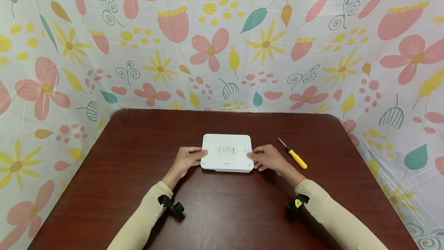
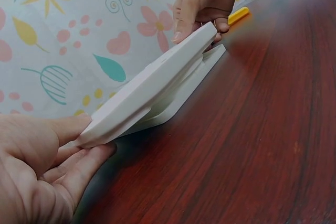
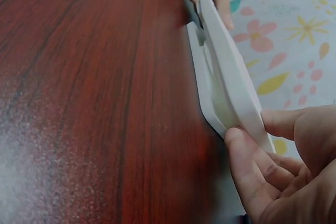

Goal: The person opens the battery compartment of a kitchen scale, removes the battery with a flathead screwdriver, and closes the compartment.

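A flat white rectangular device (image 1: pixel 212 146) with rounded corners and printed labels on its upper face is between my hands. Its left edge is pinched by my left hand (image 1: pixel 186 159), thumb on top and fingers underneath. My right hand (image 1: pixel 269 158) grips the opposite edge the same way. Both wrist views show the slab as two layers: a thicker upper part (image 2: pixel 144 90) and a thinner white part (image 3: pixel 201 80) below it, with a gap along the near side. The lower part lies close over the table.
A screwdriver (image 1: pixel 297 159) with a yellow handle lies on the dark wooden table (image 1: pixel 229 207), right of my right hand, its tip pointing away. Behind the table's far edge hangs a floral curtain (image 1: pixel 222 80). Black wrist mounts (image 1: pixel 170 205) sit on both sleeves.
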The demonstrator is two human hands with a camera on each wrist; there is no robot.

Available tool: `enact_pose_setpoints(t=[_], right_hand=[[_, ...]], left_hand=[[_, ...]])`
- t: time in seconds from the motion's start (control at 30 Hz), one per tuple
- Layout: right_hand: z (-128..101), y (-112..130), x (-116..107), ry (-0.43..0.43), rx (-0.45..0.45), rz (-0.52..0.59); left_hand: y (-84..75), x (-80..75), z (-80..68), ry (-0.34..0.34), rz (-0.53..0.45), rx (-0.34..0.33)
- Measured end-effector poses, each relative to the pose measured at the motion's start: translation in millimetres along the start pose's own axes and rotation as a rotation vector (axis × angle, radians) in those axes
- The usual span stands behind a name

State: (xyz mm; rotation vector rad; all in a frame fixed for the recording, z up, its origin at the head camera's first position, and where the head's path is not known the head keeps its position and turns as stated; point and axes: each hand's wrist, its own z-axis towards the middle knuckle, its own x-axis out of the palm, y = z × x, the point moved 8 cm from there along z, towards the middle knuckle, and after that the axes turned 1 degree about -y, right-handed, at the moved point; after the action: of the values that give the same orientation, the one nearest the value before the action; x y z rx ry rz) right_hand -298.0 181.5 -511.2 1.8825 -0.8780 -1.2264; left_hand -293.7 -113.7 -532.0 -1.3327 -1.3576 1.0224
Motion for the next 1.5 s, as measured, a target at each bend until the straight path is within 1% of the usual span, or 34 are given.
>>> enact_pose_setpoints(t=[0.3, 0.43, 0.6, 0.93, 1.07, 1.23, 1.33, 1.4, 1.5], right_hand=[[1, -2, -2, 0.024, 0.021, 0.012], [1, -2, -3, 0.029, 0.022, 0.018], [0, 0, -4, 0.036, 0.010, 0.020], [-2, 7, -8, 0.036, -0.038, 0.002], [-2, 12, -11, 0.037, -0.048, 0.010], [-3, 19, -13, 0.032, -0.065, 0.003], [-5, 21, -15, 0.026, -0.074, -0.007], [-6, 23, -15, 0.025, -0.091, -0.022], [-8, 26, -17, 0.020, -0.118, -0.044]], left_hand=[[-1.4, 1.8, 1.1, 0.026, 0.016, 0.034], [-2.6, 2.7, 0.8, 0.038, 0.023, 0.037], [-4.0, 3.1, 1.5, 0.054, 0.010, 0.042], [-10.6, 3.4, 1.0, 0.082, 0.000, 0.078], [-16.3, 2.3, 0.0, 0.086, 0.008, 0.112], [-21.4, 0.1, -1.5, 0.100, 0.003, 0.131], [-24.3, -0.2, -3.2, 0.132, 0.001, 0.157], [-25.4, -0.7, -3.9, 0.160, 0.013, 0.185], [-30.0, -1.1, -6.2, 0.179, 0.047, 0.203]])
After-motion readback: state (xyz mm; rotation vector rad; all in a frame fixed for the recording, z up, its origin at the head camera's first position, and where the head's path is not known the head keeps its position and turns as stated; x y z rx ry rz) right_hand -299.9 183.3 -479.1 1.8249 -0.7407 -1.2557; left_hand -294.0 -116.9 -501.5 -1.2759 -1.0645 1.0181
